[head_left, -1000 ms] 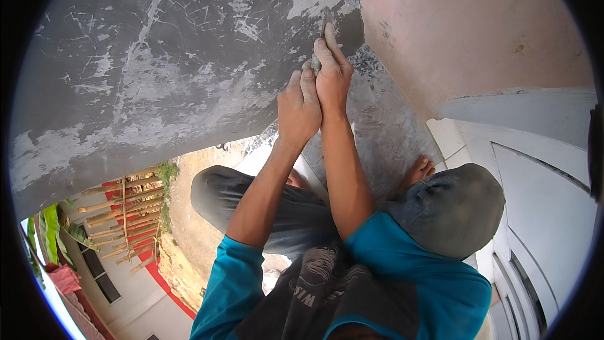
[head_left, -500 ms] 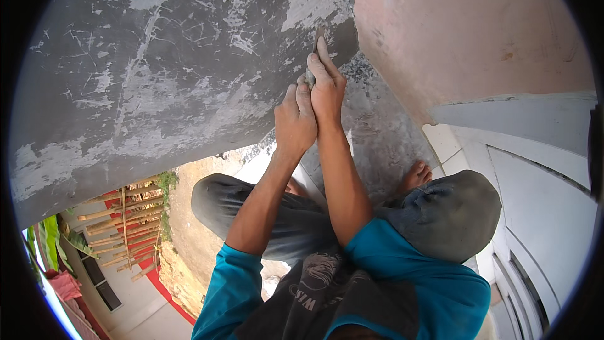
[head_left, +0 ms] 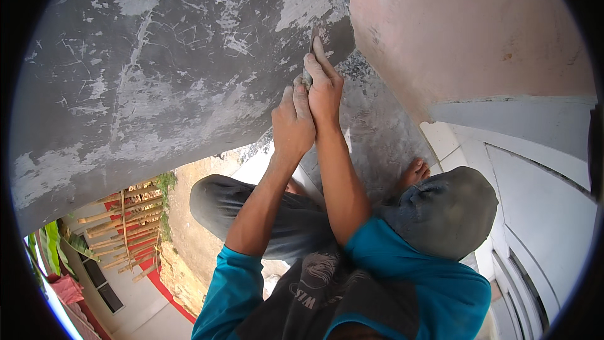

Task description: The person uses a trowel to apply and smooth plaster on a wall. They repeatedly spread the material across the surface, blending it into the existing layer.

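Observation:
A scraper with a narrow metal blade [head_left: 313, 39] meets the dark grey wall [head_left: 207, 44], just below a large pale scraped patch. My right hand [head_left: 325, 91] is closed around it, with a finger stretched along the blade. Below and to the left, my left hand [head_left: 294, 119] grips the lower end of the handle, touching the right hand. Most of the handle is hidden by the fingers, which are dusted with grey powder. Pale scratches and bare patches mark the wall.
On the right rises a pinkish wall [head_left: 465, 31] above white panels [head_left: 541, 195]. Dusty grey floor [head_left: 384, 132] lies beneath, with my bare foot [head_left: 413, 173] on it and my bent knees either side of my arms. A bamboo rack [head_left: 129, 226] stands at lower left.
The hands and scraper have shifted very slightly left in the picture, and the wall has shifted with them. The grip looks the same.

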Tool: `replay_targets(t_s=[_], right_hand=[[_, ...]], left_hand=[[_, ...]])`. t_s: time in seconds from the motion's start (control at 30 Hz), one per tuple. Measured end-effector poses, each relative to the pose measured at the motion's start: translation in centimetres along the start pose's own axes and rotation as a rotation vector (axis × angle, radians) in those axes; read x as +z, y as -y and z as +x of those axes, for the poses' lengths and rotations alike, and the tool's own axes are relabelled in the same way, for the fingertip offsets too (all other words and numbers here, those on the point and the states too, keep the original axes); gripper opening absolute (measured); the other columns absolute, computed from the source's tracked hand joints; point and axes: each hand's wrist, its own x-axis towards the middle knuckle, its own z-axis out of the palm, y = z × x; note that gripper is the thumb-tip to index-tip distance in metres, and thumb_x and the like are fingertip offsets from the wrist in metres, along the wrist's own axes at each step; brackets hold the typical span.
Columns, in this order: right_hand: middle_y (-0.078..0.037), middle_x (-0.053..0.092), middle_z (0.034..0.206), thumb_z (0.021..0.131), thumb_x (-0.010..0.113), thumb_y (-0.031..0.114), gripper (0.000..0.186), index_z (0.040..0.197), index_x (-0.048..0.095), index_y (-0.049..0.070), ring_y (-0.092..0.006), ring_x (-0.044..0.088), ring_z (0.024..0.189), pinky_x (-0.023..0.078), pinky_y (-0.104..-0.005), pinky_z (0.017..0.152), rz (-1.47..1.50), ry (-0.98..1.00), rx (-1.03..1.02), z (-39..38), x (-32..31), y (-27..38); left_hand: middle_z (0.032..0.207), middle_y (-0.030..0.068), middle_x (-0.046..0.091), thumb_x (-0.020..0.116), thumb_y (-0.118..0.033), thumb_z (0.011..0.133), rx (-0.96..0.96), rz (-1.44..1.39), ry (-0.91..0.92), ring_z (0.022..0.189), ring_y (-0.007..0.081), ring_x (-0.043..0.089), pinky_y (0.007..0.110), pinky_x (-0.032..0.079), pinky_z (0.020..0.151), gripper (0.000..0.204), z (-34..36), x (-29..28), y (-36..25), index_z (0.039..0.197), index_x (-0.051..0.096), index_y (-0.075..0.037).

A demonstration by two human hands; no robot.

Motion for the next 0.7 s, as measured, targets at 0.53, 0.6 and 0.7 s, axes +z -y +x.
replay_targets(t_s=[0.53,0.6,0.7], right_hand=[[-0.02,0.067,0.157,0.109,0.059,0.016,0.057,0.162,0.054,-0.002,-0.0211,0.066,0.134,0.048,-0.0306,0.112,-0.031,-0.012,0.005,0.7,-0.4,1.6],[-0.02,0.068,0.155,0.109,0.06,0.016,0.056,0.162,0.054,-0.002,-0.02,0.066,0.13,0.049,-0.0305,0.11,-0.037,-0.003,-0.018,0.6,-0.3,1.7],[-0.018,0.071,0.151,0.109,0.06,0.017,0.056,0.161,0.055,-0.002,-0.0166,0.069,0.118,0.052,-0.0302,0.103,0.032,-0.036,-0.114,0.4,0.0,1.5]], left_hand=[[0.103,0.0323,0.075,0.04,-0.033,0.119,0.045,-0.085,0.015,0.095,0.0559,0.072,0.061,0.052,0.083,0.048,0.7,1.0,-0.2,0.13,0.069,0.004],[0.102,0.0315,0.075,0.041,-0.032,0.119,0.017,-0.083,0.014,0.095,0.0557,0.072,0.06,0.053,0.083,0.047,0.7,0.9,-0.4,0.128,0.07,0.004],[0.101,0.0311,0.075,0.041,-0.032,0.12,-0.019,-0.065,0.046,0.094,0.0554,0.072,0.06,0.053,0.082,0.046,0.5,0.6,-0.5,0.126,0.07,0.003]])
